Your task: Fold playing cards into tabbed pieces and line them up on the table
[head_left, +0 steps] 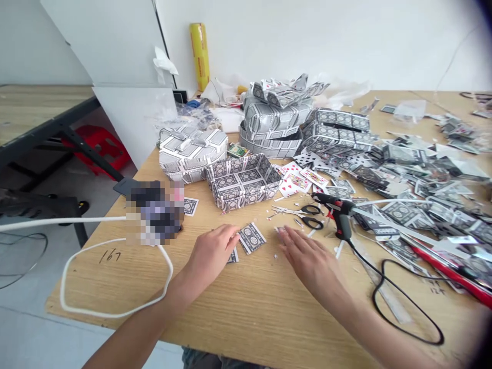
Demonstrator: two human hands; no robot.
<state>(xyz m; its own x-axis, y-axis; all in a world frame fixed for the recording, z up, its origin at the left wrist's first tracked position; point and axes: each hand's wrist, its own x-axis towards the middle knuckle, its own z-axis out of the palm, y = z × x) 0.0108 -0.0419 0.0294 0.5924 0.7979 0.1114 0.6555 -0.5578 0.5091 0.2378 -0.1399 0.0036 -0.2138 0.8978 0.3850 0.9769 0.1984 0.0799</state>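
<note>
the patterned card (pixel 252 238) lies flat on the table (pixel 246 312) between the two hands, turned askew, its longer sides seeming to run from far left to near right. the left hand (pixel 213 252) is the nearer: its fingertips are at the card's left edge, so the card lies just to their right, while the right hand (pixel 310 260) is a clear gap away on the other side. the left fingers are bent and close together; whether they pinch the card or only rest beside it, i cannot tell. the right fingers are stretched out side by side, palm down, over a small card piece (pixel 280 229) that they mostly cover, so their grip on it cannot be told either. a second card (pixel 233 256) is partly hidden by the left hand, and a dark object (pixel 156 212) farther left is pixelated beyond recognition.
</note>
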